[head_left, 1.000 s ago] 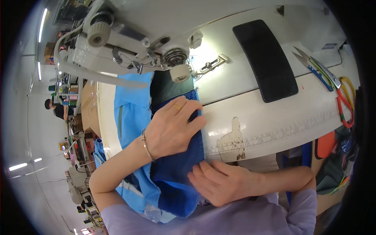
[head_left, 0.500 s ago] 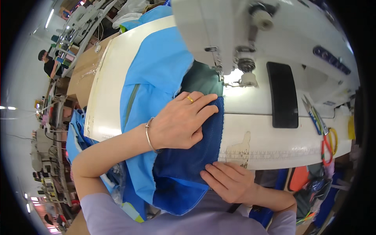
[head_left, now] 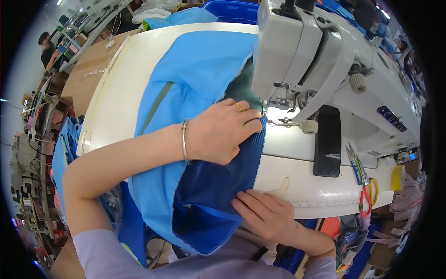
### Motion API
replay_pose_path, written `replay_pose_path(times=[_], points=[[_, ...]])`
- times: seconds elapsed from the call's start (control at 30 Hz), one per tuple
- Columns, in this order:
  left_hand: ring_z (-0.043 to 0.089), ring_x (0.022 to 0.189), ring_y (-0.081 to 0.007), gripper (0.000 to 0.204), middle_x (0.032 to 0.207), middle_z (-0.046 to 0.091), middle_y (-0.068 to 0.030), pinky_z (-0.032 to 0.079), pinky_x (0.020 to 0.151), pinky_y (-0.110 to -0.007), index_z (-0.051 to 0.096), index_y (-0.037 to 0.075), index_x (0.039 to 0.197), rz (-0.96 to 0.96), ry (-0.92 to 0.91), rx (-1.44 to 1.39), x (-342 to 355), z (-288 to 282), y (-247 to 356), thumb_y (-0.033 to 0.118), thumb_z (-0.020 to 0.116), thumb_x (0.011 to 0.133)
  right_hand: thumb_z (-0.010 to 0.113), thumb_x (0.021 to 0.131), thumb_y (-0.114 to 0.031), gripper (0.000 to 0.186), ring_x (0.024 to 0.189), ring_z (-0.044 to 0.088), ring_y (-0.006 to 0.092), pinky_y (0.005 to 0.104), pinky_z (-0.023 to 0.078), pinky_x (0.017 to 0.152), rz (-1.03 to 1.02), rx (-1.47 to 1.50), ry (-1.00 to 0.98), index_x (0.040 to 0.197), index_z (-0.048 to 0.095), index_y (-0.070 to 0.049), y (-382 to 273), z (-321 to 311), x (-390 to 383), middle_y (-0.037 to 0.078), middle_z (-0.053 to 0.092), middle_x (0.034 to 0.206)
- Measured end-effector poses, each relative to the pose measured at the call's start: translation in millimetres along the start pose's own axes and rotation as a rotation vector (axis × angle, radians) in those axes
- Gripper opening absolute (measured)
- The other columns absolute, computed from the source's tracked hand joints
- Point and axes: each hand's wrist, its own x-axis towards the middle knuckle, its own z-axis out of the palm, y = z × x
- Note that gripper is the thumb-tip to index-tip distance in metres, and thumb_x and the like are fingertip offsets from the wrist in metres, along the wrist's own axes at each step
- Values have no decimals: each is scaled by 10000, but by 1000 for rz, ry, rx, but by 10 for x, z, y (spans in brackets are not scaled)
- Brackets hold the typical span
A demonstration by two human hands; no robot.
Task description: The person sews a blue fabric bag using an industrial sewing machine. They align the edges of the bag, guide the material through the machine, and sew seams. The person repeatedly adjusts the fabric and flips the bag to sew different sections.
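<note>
A light-blue fabric piece (head_left: 195, 56) with a dark green strip lies on the sewing machine's table, joined to navy mesh fabric (head_left: 223, 174). Bent over the mesh just left of the presser foot (head_left: 278, 122), my left hand (head_left: 220, 132) grips the cloth with curled fingers; its fingertips are partly hidden. Lower down, my right hand (head_left: 265, 214) holds the mesh's right edge at the table's front, its fingers on top and its thumb out of sight. Dark green fabric (head_left: 244, 86) shows between the light-blue piece and the machine head. The lower cloth hangs over my lap.
The white sewing machine (head_left: 288, 56) stands at the upper right, its lamp lighting the needle area. A black flat pad (head_left: 327, 142) and scissors (head_left: 364, 186) with red and yellow handles lie to the right. A blue crate (head_left: 231, 10) is behind; another person (head_left: 48, 53) is far left.
The view has shifted, showing more of the machine. My left fingers have curled in more, next to the presser foot. My right hand keeps its place on the mesh edge.
</note>
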Motion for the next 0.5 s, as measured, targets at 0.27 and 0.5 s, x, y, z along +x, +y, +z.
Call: replay_pose_path(times=[0.27,0.5], points=[[606,1124,-316,490,1313,636,-144,505,931,-420,639,59,1114,7,4,-26,-1,-12,-61,11,685,628,673,794,-99,354,1102,669,242,319,570,869,26,-25,9,1134,746,-34,-9,9,24,114,712,1164],[619,1134,-310,485,1306,655,-148,503,924,-422,641,69,1135,28,-8,-31,36,-18,-191,16,662,653,680,789,-99,347,1112,666,271,353,572,868,77,-61,16,1118,737,-8,-13,27,43,133,708,1160]])
